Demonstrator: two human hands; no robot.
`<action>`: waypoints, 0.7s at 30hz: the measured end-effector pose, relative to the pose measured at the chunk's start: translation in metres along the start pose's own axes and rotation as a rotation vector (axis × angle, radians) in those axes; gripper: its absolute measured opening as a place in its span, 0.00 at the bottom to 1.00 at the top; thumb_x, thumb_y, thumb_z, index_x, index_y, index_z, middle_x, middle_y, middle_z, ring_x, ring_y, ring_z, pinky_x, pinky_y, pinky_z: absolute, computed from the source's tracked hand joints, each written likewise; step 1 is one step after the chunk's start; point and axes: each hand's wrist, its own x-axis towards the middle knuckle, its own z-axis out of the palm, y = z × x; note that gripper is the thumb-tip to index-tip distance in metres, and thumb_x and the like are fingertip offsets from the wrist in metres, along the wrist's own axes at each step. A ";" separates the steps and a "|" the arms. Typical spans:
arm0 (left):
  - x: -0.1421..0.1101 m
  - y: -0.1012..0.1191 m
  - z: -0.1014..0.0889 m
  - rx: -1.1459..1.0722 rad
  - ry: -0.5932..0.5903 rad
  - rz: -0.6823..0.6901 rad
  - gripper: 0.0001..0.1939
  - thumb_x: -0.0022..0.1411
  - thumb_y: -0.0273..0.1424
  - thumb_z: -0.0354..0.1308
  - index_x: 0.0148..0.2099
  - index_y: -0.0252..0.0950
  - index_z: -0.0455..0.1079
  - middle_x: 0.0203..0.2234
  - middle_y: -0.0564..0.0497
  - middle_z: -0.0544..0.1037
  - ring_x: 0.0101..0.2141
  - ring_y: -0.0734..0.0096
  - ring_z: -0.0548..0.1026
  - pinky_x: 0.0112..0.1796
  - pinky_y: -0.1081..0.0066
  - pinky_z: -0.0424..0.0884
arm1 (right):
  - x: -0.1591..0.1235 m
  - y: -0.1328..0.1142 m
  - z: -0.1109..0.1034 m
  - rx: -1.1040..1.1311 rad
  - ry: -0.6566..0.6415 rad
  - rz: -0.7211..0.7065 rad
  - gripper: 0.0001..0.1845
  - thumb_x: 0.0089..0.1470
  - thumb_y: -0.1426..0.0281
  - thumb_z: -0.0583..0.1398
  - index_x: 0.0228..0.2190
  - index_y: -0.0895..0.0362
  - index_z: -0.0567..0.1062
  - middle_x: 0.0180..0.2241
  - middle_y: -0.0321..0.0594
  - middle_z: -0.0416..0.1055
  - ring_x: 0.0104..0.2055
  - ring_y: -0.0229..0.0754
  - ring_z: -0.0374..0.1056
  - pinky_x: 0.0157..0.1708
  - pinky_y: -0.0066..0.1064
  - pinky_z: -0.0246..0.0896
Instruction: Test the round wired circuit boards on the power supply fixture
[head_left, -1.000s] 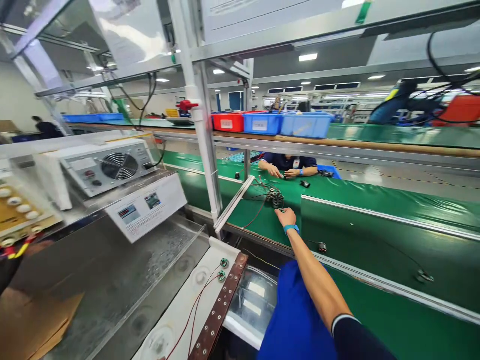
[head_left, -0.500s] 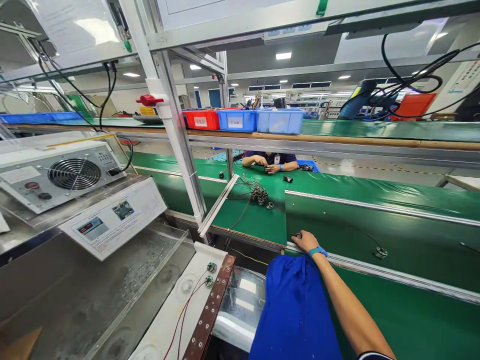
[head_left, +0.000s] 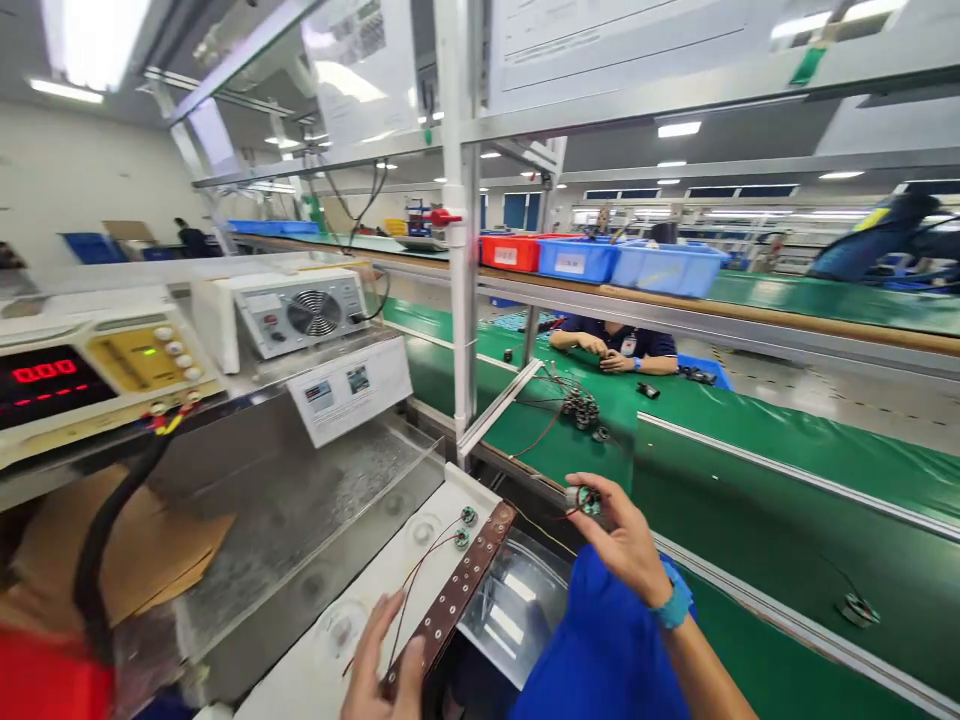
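My right hand [head_left: 626, 540], with a blue band on its wrist, pinches a small round motor [head_left: 585, 499] that has a green circuit board and a thin wire. My left hand [head_left: 382, 665] is at the bottom, thumb and fingers apart, over the white ledge [head_left: 300, 670] and the brown strip with metal studs [head_left: 450, 600]. Two more small motors, a far one [head_left: 469, 515] and a nearer one [head_left: 461, 538], lie on the ledge. Their red wires [head_left: 420, 565] run down towards my left fingers; whether I touch them I cannot tell.
A cluster of motors [head_left: 581, 408] sits on the green bench [head_left: 517, 430]; another motor [head_left: 857, 610] lies at right. A power supply with red digits [head_left: 45, 372] stands at left. Across the bench sits a co-worker [head_left: 615, 345]. A white upright pole [head_left: 454, 300] rises mid-view.
The view has swung left. My right hand has come away from the bench edge, lifting the motor into plain view. My left hand has come into view at the bottom.
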 end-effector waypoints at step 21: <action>-0.059 -0.082 -0.072 -0.330 0.204 -0.338 0.36 0.55 0.53 0.57 0.59 0.36 0.61 0.60 0.36 0.66 0.60 0.53 0.65 0.58 0.59 0.62 | -0.074 -0.055 0.333 0.233 -0.970 -0.129 0.16 0.48 0.63 0.65 0.37 0.54 0.69 0.30 0.33 0.73 0.32 0.39 0.67 0.33 0.28 0.58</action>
